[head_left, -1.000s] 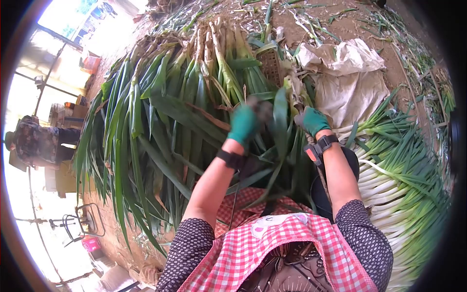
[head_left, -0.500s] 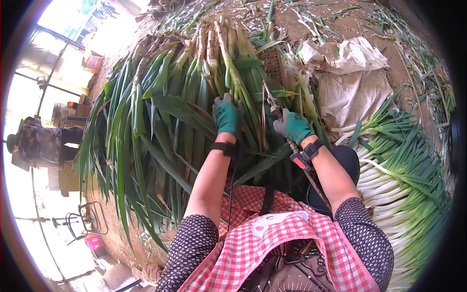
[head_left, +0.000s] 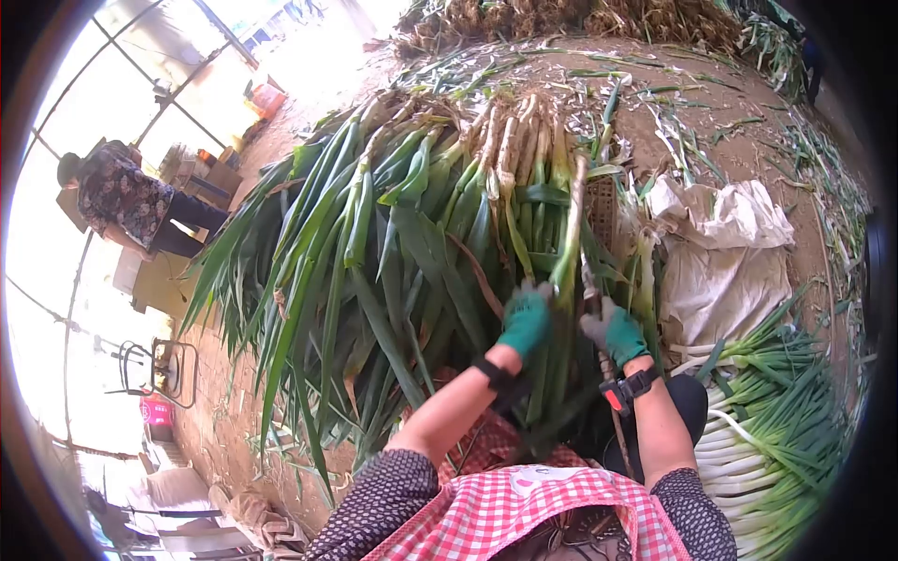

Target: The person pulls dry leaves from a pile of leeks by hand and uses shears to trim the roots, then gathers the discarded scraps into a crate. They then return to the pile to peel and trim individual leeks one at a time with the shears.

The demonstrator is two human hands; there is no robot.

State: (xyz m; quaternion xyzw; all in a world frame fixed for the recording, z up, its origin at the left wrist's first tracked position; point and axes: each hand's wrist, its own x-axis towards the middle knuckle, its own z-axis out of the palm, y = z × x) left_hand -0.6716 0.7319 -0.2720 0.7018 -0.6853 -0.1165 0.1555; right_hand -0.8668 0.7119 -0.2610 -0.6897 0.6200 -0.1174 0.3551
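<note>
My left hand, in a green and grey glove, is closed around the green part of a large green onion. Its pale root end points up and away from me. To the right, my gloved right hand grips a thin air blow gun with its nozzle pointing away, beside the held onion. A hose trails from it toward my lap. Under and left of my left hand lies a big heap of unpeeled green onions, roots at the far side, leaves hanging toward me.
Cleaned green onions with white stems lie in a row at right. Beyond them is a crumpled whitish sack. Peelings litter the dirt floor. Another person stands at far left, near a metal-framed stand.
My left hand has moved right and now pulls one green onion out of the heap, toward the blow gun. My right hand keeps its grip. The view has shifted, showing more floor ahead.
</note>
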